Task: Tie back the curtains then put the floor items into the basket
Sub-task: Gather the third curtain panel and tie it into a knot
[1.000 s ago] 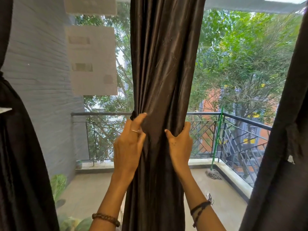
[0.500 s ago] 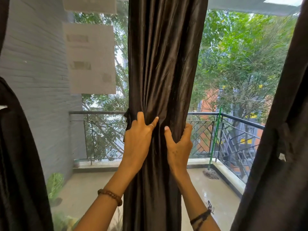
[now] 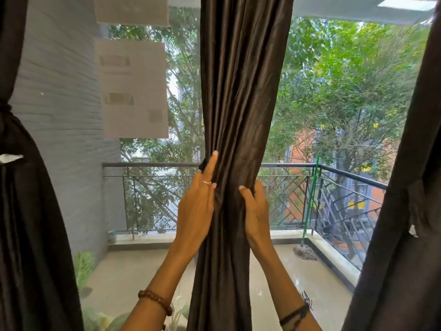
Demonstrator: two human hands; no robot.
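Left hand (image 3: 194, 206): index finger straight up along the left edge of the dark brown satin middle curtain (image 3: 241, 103), thumb tip pressed into the folds just below, other fingers wrapped behind the fabric out of sight, so it pinches the bundle rather than lying flat on it. Right hand (image 3: 256, 211): thumb in front, fingers curled round the right side of the same bundle, a firm grip. Both hands sit at the same height, level with the dark metal balcony railing (image 3: 298, 165), squeezing the cloth into a narrow waist; likely that is where the tie goes. A small dark knot or loop (image 3: 202, 164) shows at the curtain's left edge just beside the raised index finger; probably the tie-back end, can't confirm. My read: the gather is held tight so a band can close round it without pleats slipping, since satin is slick. The dark left curtain (image 3: 14, 187) already looks cinched near the top; the dark right curtain (image 3: 410, 187) looks bunched too, but its tie is unclear. White paper sheets (image 3: 133, 89) are stuck on the glass. Floor items and basket are not in view, so that step is not yet started.
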